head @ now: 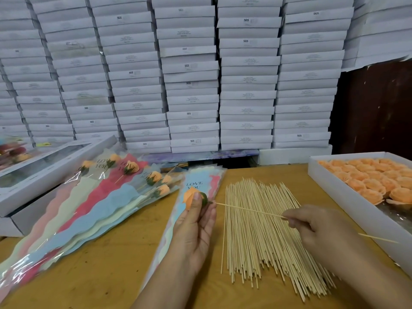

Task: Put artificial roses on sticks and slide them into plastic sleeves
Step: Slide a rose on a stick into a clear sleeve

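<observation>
— Item in hand?
— One orange rose, being gripped by the left hand above the table, green base facing right. The right hand is pinching a single stick, its tip touching or just entering that base; seating depth is not showing.

— Stock finished?
— A fan of sleeved roses is lying at the left, several of them, each on its stick inside a coloured "LOVE YOU" sleeve.

— Stock waiting?
— A large pile of bare sticks is sitting between the hands, and a white tray at the right is holding rows of loose orange roses. One empty sleeve is lying under the left hand.

— Standing, then?
— Judging by those piles, early: this rose is only being mounted, sleeving comes after, and most of the batch is waiting.
</observation>
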